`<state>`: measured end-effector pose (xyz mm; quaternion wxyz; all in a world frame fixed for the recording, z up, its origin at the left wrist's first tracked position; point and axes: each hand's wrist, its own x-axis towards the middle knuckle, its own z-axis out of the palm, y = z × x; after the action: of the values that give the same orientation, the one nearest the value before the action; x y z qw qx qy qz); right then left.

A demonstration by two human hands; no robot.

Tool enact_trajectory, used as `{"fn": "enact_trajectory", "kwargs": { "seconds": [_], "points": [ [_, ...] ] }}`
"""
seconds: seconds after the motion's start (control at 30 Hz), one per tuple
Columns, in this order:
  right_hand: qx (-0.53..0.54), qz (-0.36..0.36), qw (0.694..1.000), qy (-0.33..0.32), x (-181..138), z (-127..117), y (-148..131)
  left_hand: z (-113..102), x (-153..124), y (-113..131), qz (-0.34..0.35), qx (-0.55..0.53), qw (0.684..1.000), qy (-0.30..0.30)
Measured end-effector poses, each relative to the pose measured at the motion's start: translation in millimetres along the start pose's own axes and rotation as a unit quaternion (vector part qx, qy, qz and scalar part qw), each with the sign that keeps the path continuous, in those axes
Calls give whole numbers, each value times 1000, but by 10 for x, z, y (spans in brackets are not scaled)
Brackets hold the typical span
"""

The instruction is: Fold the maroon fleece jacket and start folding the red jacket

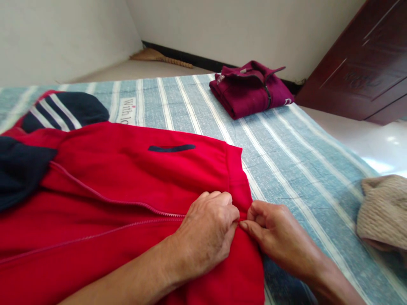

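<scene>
A red zip-up jacket (136, 173) lies spread out, its front open and the two zipper edges (143, 205) running together near the bottom hem. Dark navy sleeves with white stripes (68, 112) fold around its far side. My left hand (208, 231) is closed over the lower end of the zipper; its fingertips and whatever small part they pinch are hidden. Close beside it, my right hand (275, 231) pinches the bottom hem at the zipper's end between thumb and curled fingers. A dark pocket trim (171, 148) shows on the jacket's far half.
Beneath the jacket is a blue-and-white striped bedsheet (270, 152). A folded maroon zip garment (248, 91) sits at its far edge. Beige knitted fabric (384, 212) lies at the right. A broom (159, 57) rests on the floor by the wall, and a dark red door (359, 63) stands right.
</scene>
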<state>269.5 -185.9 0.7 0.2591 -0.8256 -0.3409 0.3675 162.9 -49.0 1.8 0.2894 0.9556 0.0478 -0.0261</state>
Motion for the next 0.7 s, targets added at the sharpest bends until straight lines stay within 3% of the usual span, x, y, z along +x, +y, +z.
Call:
{"fn": "enact_trajectory", "kwargs": {
  "seconds": [0.1,0.23,0.5,0.7],
  "points": [
    [63,-4,997,-42,-25,-42,33,17,-12,-31,14,1,1000,16],
    [117,42,989,-75,-62,-95,62,26,-51,-59,29,-11,999,34],
    [79,90,991,-57,-85,-108,116,-6,-80,-53,48,-40,996,62],
    [82,114,987,-82,-97,-159,63,-48,-97,-22,41,-24,996,76]
  ]
}}
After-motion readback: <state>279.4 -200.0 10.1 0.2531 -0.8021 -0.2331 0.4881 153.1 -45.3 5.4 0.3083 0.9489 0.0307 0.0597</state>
